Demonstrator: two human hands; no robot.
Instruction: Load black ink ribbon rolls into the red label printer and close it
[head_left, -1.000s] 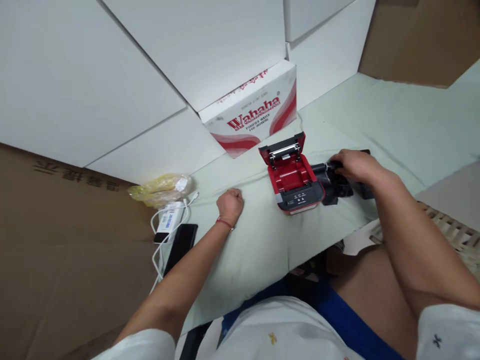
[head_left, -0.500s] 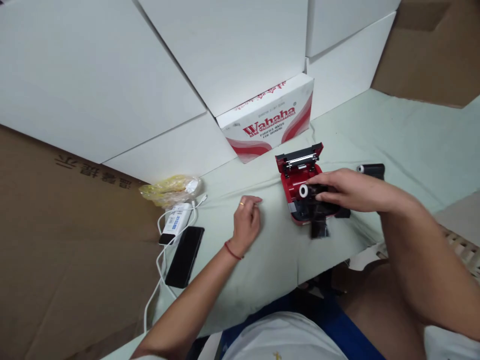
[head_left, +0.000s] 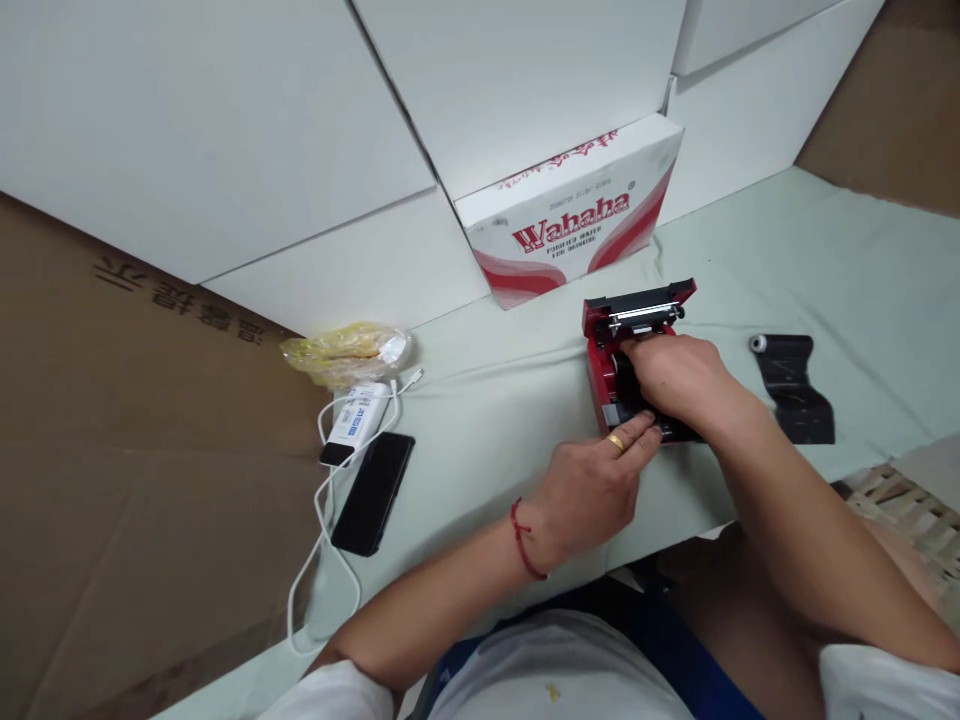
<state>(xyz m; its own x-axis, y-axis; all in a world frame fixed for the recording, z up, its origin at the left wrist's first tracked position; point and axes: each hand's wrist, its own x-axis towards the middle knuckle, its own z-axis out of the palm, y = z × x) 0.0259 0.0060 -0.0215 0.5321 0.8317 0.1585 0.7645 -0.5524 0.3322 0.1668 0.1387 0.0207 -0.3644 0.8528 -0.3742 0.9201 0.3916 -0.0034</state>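
Observation:
A small red and black printer [head_left: 598, 382] stands on the table with its lid [head_left: 646, 305] raised. Inside it lies a black ribbon roll [head_left: 621, 378], mostly hidden by my right hand [head_left: 679, 375]. That hand reaches in from the right, its fingers closed around the roll and its thumb side deep in the printer. My left hand [head_left: 592, 495] comes from the front left. Its index and middle fingers are stretched out, tips touching the black film at the printer's front edge; the other fingers are curled under. What lies beneath those tips is hard to see.
Another black ribbon roll [head_left: 784, 350], partly unrolled, lies right of the printer. A Wahaha carton [head_left: 574, 235] stands behind, against white boxes [head_left: 510, 90]. At left are a phone [head_left: 373, 492], a white power bank [head_left: 358, 420] with a cable [head_left: 319, 520], and a yellow plastic bag [head_left: 337, 355].
My right hand has lowered the ribbon roll into the printer. My left hand has moved right from the table to the printer's front edge. The view has shifted slightly.

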